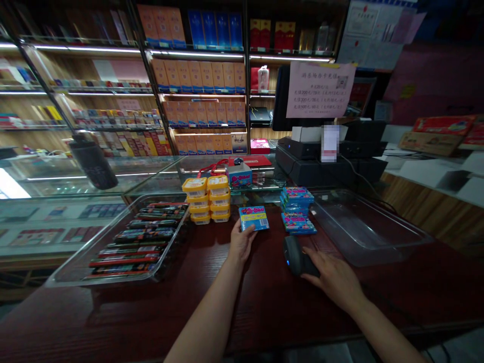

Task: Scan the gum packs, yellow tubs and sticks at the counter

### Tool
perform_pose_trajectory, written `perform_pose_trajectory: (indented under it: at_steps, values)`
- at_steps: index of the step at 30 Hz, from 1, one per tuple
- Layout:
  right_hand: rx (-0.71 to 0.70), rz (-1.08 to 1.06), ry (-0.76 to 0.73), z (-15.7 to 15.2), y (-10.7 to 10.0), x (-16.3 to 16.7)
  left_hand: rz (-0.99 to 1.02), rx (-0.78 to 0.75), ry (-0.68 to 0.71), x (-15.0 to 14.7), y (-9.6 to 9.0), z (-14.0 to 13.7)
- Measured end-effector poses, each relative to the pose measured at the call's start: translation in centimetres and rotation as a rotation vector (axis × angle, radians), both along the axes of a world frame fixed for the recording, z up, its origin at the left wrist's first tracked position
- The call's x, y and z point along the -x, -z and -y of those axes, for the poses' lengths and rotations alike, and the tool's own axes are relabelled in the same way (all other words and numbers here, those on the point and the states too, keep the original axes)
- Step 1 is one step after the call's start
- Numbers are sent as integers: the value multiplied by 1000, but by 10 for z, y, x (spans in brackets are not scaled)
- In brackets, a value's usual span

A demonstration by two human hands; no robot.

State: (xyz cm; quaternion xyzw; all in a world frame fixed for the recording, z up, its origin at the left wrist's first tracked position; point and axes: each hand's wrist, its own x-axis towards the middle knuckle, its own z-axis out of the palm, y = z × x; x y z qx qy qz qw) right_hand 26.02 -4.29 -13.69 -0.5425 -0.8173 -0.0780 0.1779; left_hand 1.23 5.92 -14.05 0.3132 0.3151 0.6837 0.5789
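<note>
My left hand [242,243] holds a small blue candy packet [253,218] with pink lettering and a yellow band, just above the dark red counter [260,302]. In my right hand [335,277] is a black barcode scanner [296,256], its head pointing left and a small blue light showing on it. Beyond the scanner stands a stack of similar blue packets [297,201]. Left of the held packet, yellow-lidded tubs [200,199] are piled in two columns. A blue display box [240,177] sits behind the packet.
At the left, a clear tray [159,272] holds several dark, long packets [139,234]. Another clear plastic tray [366,222] lies at the right. A monitor [282,101] with a paper notice [320,89] stands behind, above black boxes. A black bottle [93,161] stands on the glass case.
</note>
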Motion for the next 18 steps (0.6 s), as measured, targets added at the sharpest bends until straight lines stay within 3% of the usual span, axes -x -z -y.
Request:
perform_pose_trajectory:
  at_steps: [4,7,9,14,18]
  values:
    - [-90,55,-25,-4,17,-6,-392,-142,-209,-3,-5,-1]
    - [-117,28,-20,-5,19,-7,-707,-273,-376,-6,-13,0]
    - [-127,8,-13,-5,18,-6,-926,-405,-413,-9,-19,2]
    - [-130,-29,4,-4,15,-3,-1362,-772,-291,-25,-35,1]
    - [-135,-54,23,-4,16,-2,-1239,-745,-121,-47,-45,-15]
